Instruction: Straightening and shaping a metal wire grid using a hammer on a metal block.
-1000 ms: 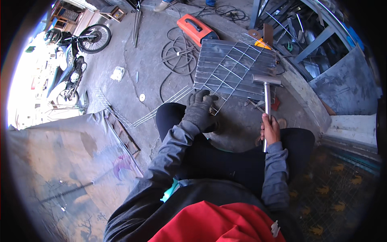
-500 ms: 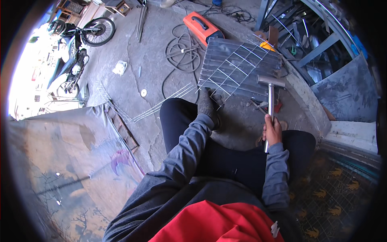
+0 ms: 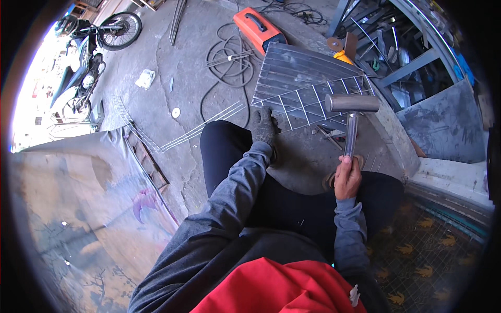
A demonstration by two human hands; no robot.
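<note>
My right hand [image 3: 347, 178] grips the handle of a steel hammer [image 3: 352, 106], held upright with its head over the near right corner of a wire mesh panel [image 3: 309, 94]. The panel lies on a grey metal sheet on the concrete floor in front of my knees. My left hand [image 3: 263, 126], in a dark work glove, presses on the panel's near left edge. I am crouched, with black trousers and grey sleeves showing.
An orange welding machine [image 3: 258, 28] with coiled black cables [image 3: 225, 61] sits behind the panel. Loose wire rods [image 3: 201, 129] lie to the left. A motorbike [image 3: 91, 55] stands far left. Metal frames and a grinder disc [image 3: 335, 44] are at the right.
My left hand has slid forward from my knee onto the mesh panel's edge. The hammer has stayed raised in my right hand, and my head has tilted closer.
</note>
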